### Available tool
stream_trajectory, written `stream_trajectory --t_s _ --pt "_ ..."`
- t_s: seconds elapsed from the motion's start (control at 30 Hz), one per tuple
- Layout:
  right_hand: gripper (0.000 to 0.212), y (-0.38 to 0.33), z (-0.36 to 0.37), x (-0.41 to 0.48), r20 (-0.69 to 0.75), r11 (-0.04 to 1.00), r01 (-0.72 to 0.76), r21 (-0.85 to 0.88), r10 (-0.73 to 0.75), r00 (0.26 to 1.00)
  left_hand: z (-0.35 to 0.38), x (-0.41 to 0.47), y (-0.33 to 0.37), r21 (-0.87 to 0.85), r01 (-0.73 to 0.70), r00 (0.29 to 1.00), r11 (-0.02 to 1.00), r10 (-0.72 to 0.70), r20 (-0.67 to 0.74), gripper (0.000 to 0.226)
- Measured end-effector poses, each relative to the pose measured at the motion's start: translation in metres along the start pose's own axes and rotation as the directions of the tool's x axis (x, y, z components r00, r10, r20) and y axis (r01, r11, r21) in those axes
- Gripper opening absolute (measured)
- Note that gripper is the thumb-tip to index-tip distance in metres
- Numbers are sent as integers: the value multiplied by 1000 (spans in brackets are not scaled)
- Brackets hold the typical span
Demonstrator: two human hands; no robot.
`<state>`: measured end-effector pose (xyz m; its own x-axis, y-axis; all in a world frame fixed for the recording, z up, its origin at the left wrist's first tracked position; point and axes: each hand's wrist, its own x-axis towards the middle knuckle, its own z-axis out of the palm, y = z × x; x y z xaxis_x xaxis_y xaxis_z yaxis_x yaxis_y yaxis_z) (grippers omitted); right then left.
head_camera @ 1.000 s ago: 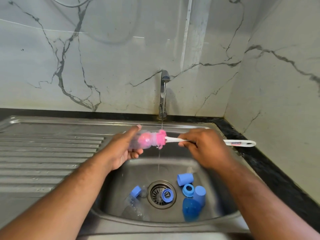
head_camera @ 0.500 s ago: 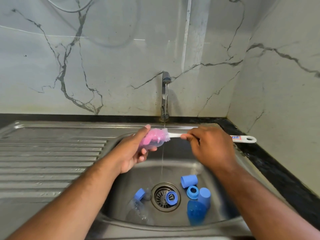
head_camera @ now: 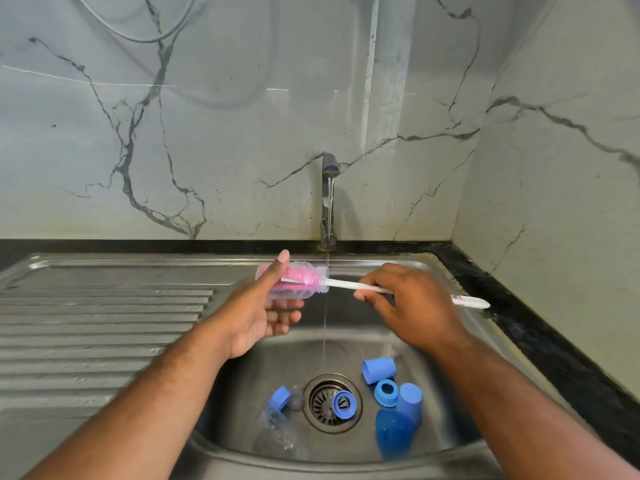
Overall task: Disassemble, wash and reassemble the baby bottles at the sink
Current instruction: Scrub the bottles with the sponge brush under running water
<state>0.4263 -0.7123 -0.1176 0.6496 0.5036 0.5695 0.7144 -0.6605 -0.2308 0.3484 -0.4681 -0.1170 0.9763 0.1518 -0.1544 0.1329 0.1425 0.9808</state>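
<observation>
The left hand (head_camera: 256,317) is gripping the clear bottle (head_camera: 311,271) sideways just below the tap (head_camera: 328,199), so the right hand (head_camera: 412,306), pinching the brush (head_camera: 346,284) handle, is working its pink head inside.

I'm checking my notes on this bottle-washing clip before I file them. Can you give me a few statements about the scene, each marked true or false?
1. The left hand holds a clear bottle with the pink brush head inside it. True.
2. The right hand is empty. False: it grips the brush's white handle.
3. The tap is turned off. False: a thin stream of water runs from it into the sink.
4. A blue ring lies on the drain strainer. True.
</observation>
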Motion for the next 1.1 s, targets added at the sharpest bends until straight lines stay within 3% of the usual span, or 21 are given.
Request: stream_trajectory --t_s 0.07,0.2,0.27,0.33,0.5,0.6,0.7,0.77,0.8,0.87,0.97,1.1 --pt "23 1 2 0 -34 999 -4 -48 2 999 3 -1 -1 37 -6 1000 999 5 27 58" --pt "40 4 1 1 4 978 -136 -158 138 990 2 4 0 142 -270 962 953 258 92 45" --pt "36 4 -2 0 66 969 -210 -132 220 973 -2 6 1 296 -384 923 875 355 148 49" --pt "34 3 -3 -1 109 964 -245 -107 257 960 -4 6 -1 362 -407 913 839 364 182 56" --pt "32 4 1 0 98 979 -170 -110 181 978 0 2 5 131 -315 949 940 314 33 53" --pt "20 4 3 -1 8 998 -35 -52 35 999 -2 6 2 3 -181 980 983 181 -80 58" --pt "14 0 3 0 -111 990 129 -52 -134 985 -4 4 -4 2 46 998 999 -45 -38 64" --pt "17 -1 5 0 -151 987 135 -86 -147 978 0 0 -4 18 114 993 993 -114 18 65" --pt "19 -1 6 -1 -141 991 102 -89 -114 983 2 0 -3 27 87 996 996 -88 15 63" --pt "27 1 7 -2 -49 995 -13 -99 8 999 5 1 -1 96 -106 994 990 109 -20 55" --pt "36 1 5 -2 91 975 -173 -136 186 978 1 5 2 318 -373 922 872 386 23 46" --pt "36 2 6 -1 131 973 -214 -90 224 966 -1 3 3 147 -448 894 882 445 55 27"
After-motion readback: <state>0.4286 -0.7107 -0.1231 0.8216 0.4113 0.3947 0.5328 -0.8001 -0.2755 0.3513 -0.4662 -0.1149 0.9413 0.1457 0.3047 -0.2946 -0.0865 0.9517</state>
